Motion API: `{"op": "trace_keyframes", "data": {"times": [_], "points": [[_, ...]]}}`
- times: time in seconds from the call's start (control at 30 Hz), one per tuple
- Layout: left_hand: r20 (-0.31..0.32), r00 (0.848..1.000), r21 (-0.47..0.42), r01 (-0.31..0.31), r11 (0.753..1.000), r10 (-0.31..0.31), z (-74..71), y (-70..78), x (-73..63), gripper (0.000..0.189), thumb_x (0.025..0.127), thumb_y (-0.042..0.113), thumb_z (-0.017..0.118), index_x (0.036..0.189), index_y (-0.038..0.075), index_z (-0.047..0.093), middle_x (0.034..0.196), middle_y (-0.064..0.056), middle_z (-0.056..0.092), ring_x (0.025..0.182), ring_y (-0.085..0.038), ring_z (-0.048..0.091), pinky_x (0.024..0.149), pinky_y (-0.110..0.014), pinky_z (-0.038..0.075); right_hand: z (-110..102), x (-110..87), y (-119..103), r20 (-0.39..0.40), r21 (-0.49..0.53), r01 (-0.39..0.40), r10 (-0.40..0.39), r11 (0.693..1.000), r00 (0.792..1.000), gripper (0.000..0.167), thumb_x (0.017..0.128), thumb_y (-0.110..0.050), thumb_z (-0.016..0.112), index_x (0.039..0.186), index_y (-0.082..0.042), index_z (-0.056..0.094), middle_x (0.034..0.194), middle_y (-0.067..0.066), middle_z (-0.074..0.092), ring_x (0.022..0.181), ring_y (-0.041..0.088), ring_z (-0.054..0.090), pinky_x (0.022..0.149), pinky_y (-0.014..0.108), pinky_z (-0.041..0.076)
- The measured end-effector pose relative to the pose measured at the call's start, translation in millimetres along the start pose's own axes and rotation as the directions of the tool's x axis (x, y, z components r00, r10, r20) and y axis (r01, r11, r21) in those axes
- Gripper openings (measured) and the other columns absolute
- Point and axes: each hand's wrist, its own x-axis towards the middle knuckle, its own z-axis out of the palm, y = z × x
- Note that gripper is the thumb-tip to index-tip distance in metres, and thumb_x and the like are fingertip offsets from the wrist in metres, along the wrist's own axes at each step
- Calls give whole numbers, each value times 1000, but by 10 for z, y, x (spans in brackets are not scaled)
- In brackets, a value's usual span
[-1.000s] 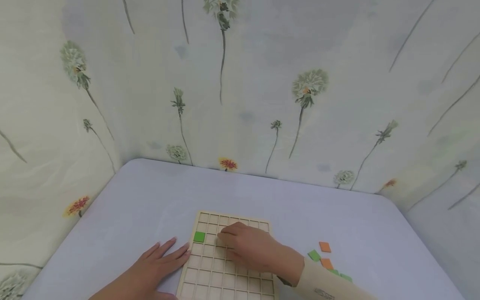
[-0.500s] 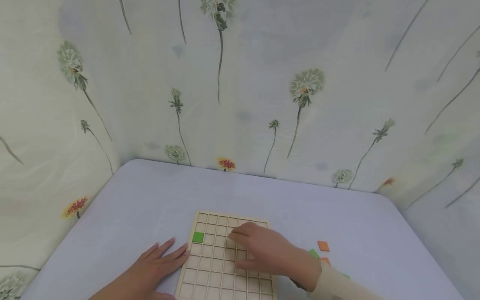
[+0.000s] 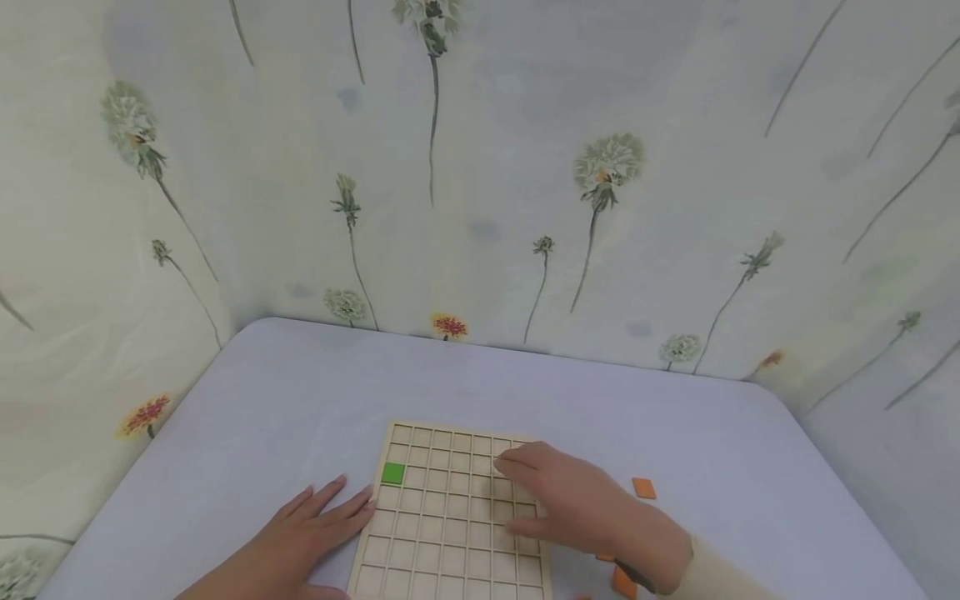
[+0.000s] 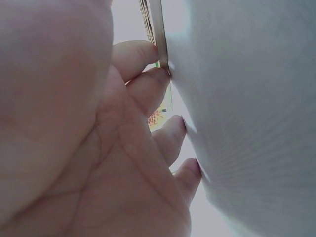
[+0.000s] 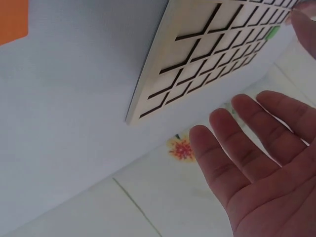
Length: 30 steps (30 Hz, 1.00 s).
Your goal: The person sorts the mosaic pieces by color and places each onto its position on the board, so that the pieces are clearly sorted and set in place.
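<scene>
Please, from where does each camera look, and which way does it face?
Head: on the head, facing forward and down at the board and table; left hand and right hand show.
Left wrist: on that wrist, facing the board's edge past palm and fingers.
Right wrist: on that wrist, facing the board; both hands show.
Head and right wrist share the green tile.

Right hand point(image 3: 573, 498) shifted rightward, across grid board point(image 3: 432, 505)

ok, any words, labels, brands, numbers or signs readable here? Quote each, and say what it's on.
None readable in any view.
Board, green tile, orange tiles: no text visible.
Sleeve, table: none visible.
Wall: printed flowers only, no lettering.
</scene>
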Motion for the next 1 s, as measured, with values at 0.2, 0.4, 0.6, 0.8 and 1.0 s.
{"op": "trace_keyframes", "data": {"times": [0.2, 0.4, 0.6, 0.8, 1.0], "points": [[-48, 998, 70, -46, 996, 50, 7, 7, -12, 95, 87, 75, 63, 155, 10, 52, 162, -6, 47, 145, -48, 40, 104, -71, 37, -66, -119, 86, -14, 21, -37, 37, 999, 999, 66, 96, -50, 73, 148, -13, 59, 145, 0, 60, 133, 21, 57, 97, 41, 56], [-56, 997, 54, -41, 998, 44, 28, -10, -15, 96, 87, 77, 61, 155, 11, 52, 162, -4, 46, 145, -47, 40, 105, -71, 36, -64, -269, 157, -29, 25, -67, 68, 997, 997, 63, 97, -49, 73, 147, -14, 60, 142, 0, 63, 130, 22, 60, 96, 41, 56], [-60, 997, 55, -37, 998, 40, 30, -20, -18, 96, 86, 79, 59, 155, 11, 53, 162, -4, 47, 144, -48, 41, 104, -71, 36, -134, -401, 216, 44, 78, -206, 203, 976, 978, 66, 94, -51, 76, 148, -18, 59, 146, -1, 59, 135, 23, 56, 102, 47, 52], [-73, 995, 84, -57, 995, 63, 42, -22, -21, 96, 87, 77, 61, 155, 10, 52, 162, -4, 46, 145, -47, 41, 104, -69, 37, -176, -548, 304, 71, 97, -286, 280, 953, 957, 68, 91, -50, 79, 148, -19, 60, 147, 0, 59, 135, 27, 56, 103, 50, 51], [-96, 993, 80, -62, 995, 70, 55, -24, -33, 96, 87, 77, 62, 155, 10, 53, 161, -4, 47, 144, -46, 42, 119, -55, 25, -171, -649, 353, 118, 149, -435, 421, 888, 899, 64, 86, -40, 86, 143, -21, 64, 144, -3, 61, 135, 27, 56, 106, 52, 48]]}}
